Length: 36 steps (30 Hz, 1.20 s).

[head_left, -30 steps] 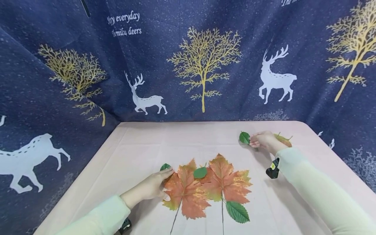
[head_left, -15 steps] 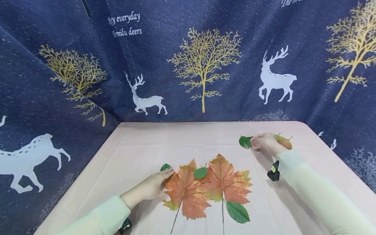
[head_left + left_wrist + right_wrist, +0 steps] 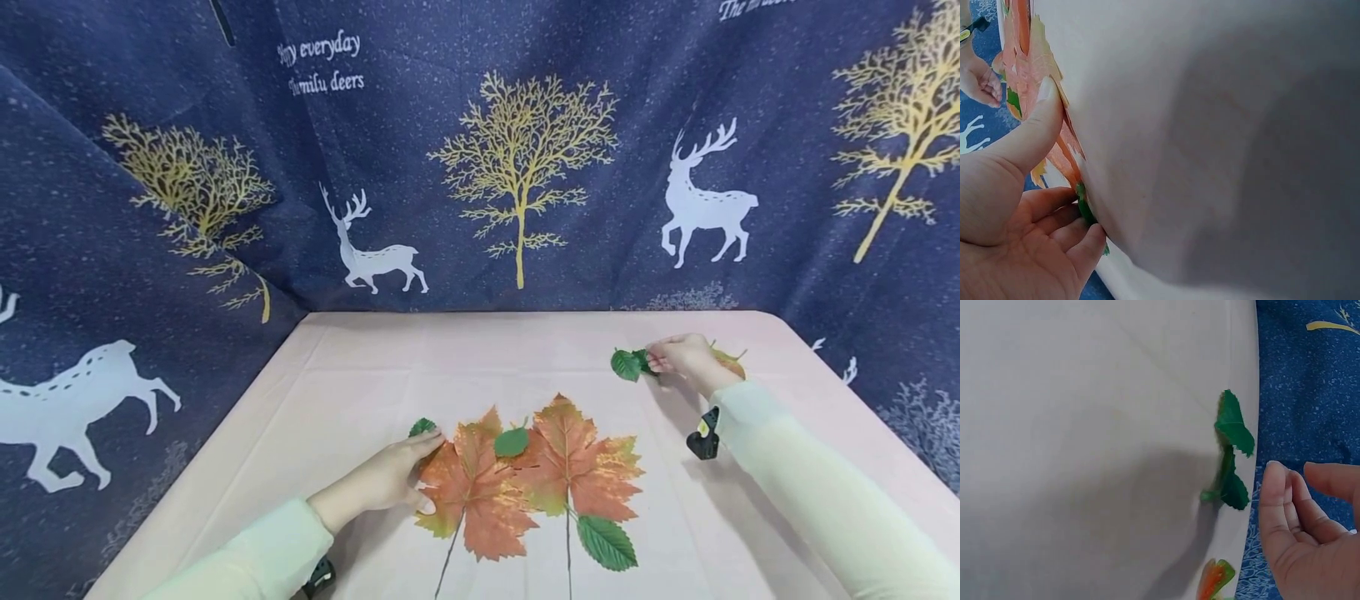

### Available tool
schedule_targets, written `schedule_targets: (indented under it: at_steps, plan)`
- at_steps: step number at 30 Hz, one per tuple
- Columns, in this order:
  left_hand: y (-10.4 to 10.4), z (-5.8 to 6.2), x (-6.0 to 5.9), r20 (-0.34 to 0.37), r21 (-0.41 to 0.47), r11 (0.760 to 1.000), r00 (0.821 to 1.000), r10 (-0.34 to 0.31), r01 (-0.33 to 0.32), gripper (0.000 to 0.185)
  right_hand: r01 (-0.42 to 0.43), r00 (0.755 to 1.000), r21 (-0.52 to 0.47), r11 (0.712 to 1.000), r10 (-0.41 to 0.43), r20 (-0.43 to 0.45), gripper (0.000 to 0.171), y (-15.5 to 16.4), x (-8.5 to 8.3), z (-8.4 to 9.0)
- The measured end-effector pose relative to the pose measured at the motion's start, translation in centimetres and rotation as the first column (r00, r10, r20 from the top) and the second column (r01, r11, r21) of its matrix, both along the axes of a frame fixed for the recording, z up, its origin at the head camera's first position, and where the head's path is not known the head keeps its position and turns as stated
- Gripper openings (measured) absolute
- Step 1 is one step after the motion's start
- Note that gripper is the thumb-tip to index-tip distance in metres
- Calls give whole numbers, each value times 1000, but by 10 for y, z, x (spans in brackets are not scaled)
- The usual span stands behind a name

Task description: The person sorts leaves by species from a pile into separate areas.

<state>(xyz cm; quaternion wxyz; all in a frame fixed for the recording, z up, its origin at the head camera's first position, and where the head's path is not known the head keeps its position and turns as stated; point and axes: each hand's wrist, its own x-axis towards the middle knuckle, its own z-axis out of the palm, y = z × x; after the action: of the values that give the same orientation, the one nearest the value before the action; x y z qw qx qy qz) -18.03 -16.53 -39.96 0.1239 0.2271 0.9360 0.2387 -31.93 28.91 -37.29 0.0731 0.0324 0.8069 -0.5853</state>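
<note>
My left hand [image 3: 386, 477] lies along the left side of an orange maple leaf [image 3: 476, 500], its thumb and fingers spread. In the left wrist view the thumb touches the leaf's edge, and the fingertips are at a small green leaf [image 3: 1087, 212]. At the far right, my right hand [image 3: 681, 357] is beside two small green leaves [image 3: 626, 365], which lie close together. The right wrist view shows its thumb apart from the fingers and nothing between them, with the green leaves [image 3: 1234, 425] just beyond the fingertips.
A second maple leaf [image 3: 577, 467] overlaps the first, with a green leaf [image 3: 512, 442] near where they meet and another green leaf [image 3: 606, 542] by its stem. An orange-green leaf [image 3: 729, 363] lies behind my right hand. A blue deer-print cloth [image 3: 465, 192] hangs behind the table [image 3: 375, 350].
The outer small green leaf has shifted slightly nearer and turned. My right hand has drawn back a little to the right, uncovering the second leaf. My left hand stays put.
</note>
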Motion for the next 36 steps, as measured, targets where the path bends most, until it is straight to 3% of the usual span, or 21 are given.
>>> schedule_targets:
  at_steps: [5,14,22,33,36]
  plan:
    - [0,1,0,-10,-12,1000,1000,-14,14,95,-23,1000,8,1000,23,1,44,-3,-1,6]
    - [-1,1,-1,-17,-10,999,999,-31,31,94,-45,999,-89,995,46,7,49,-13,-8,13]
    - [-2,0,0,-21,-8,1000,999,-30,30,94,-122,992,-96,988,124,12,52,-36,-2,20]
    - [-1,-3,0,-10,0,1000,1000,-10,10,92,-223,975,-140,965,222,-23,47,-59,3,18]
    - [0,-2,0,-9,-7,1000,1000,-6,6,92,-226,974,-114,967,228,2,45,-62,8,17]
